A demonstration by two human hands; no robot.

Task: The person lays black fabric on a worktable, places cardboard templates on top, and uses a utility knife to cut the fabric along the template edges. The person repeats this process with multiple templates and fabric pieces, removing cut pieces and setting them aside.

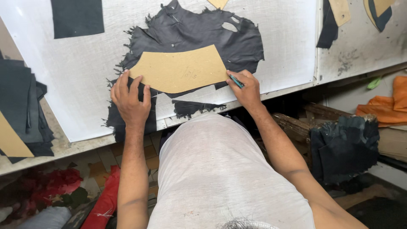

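Note:
A curved tan cardboard pattern (180, 70) lies on a ragged piece of black leather (190, 32) spread over a white cutting board (280, 38). My left hand (130, 98) presses flat on the pattern's left end and the leather under it, fingers spread. At the pattern's right edge my right hand (245, 90) grips a small teal-handled tool (236, 81), its tip touching the cardboard's edge.
A black rectangle (77, 17) lies at the board's back left. Stacked black pieces with a tan pattern (19, 106) sit at the far left. More patterns (339, 10) lie back right. Beside the bench are black leather scraps (344, 146), orange material (388, 106) and red scraps (55, 182) on the floor.

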